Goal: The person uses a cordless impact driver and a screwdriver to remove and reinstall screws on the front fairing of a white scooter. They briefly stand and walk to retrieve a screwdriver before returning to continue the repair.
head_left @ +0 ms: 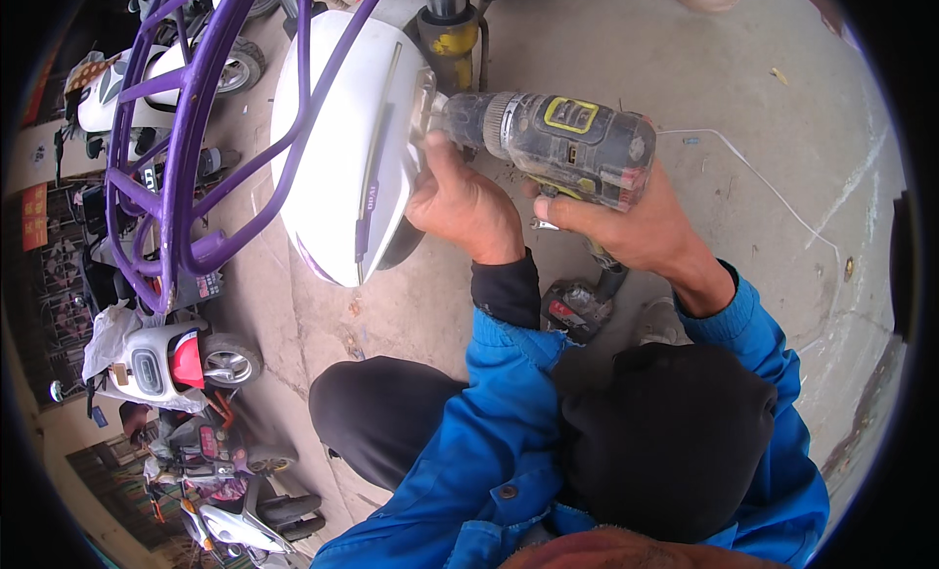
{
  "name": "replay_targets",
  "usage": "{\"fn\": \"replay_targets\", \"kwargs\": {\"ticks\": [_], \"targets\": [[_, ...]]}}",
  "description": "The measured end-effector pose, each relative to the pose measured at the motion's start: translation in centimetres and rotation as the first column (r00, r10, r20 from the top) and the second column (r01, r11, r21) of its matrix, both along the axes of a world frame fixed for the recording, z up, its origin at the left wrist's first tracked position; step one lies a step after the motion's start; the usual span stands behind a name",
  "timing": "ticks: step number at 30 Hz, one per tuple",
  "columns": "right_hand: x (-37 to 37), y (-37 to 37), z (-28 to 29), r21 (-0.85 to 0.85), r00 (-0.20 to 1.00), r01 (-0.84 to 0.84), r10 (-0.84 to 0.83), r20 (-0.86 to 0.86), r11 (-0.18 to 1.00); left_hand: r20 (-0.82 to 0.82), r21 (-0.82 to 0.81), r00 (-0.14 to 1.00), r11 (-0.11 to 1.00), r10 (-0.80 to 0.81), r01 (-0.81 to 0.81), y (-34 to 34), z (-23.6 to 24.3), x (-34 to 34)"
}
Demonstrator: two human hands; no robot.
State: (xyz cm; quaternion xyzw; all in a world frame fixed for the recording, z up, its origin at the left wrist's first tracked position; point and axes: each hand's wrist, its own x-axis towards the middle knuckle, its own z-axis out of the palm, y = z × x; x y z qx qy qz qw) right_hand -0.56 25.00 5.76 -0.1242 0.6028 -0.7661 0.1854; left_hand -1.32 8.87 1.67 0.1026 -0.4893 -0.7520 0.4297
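My right hand (631,227) is wrapped round the grip of a dark, dusty cordless drill (572,144) with yellow trim. Its battery (577,310) hangs low beneath the grip. The drill's chuck points left at a shiny metal bracket (423,100) on the edge of a white scooter fender (337,129). Closed on that edge is my left hand (469,212), its thumb raised beside the drill's tip. Some of its fingers are hidden behind the fender. The bit itself is hard to make out.
A purple tubular frame (186,158) rises at the left, partly in front of the fender. Behind the bracket stands a yellow-and-black shock absorber (448,41). Several parked scooters line the left side, one white with a red part (186,359). A thin white cord (743,158) lies on the concrete floor.
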Motion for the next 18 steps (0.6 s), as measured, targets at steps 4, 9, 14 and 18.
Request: {"fn": "replay_targets", "kwargs": {"ticks": [4, 9, 14, 18], "targets": [[-0.1, 0.0, -0.2, -0.019, 0.998, -0.033, 0.034, 0.055, 0.999, 0.105, -0.005, 0.994, 0.999, 0.043, -0.043, -0.2, 0.0, 0.4], [0.0, -0.4, -1.7, -0.139, 0.995, 0.007, 0.006, 0.095, 0.990, 0.060, 0.023, 0.997, 0.999, 0.040, -0.041, 0.1, 0.3, 0.2], [0.0, -0.4, -2.6, -0.166, 0.993, 0.015, 0.005, 0.118, 0.986, 0.076, 0.024, 0.996, 0.999, 0.042, -0.044, 0.2, 0.2, 0.1], [-0.2, -0.3, -2.6, -0.165, 0.988, -0.041, 0.064, 0.138, 0.985, 0.053, 0.006, 0.997, 0.998, 0.059, -0.060, 0.0, 0.0, 0.0]]}}
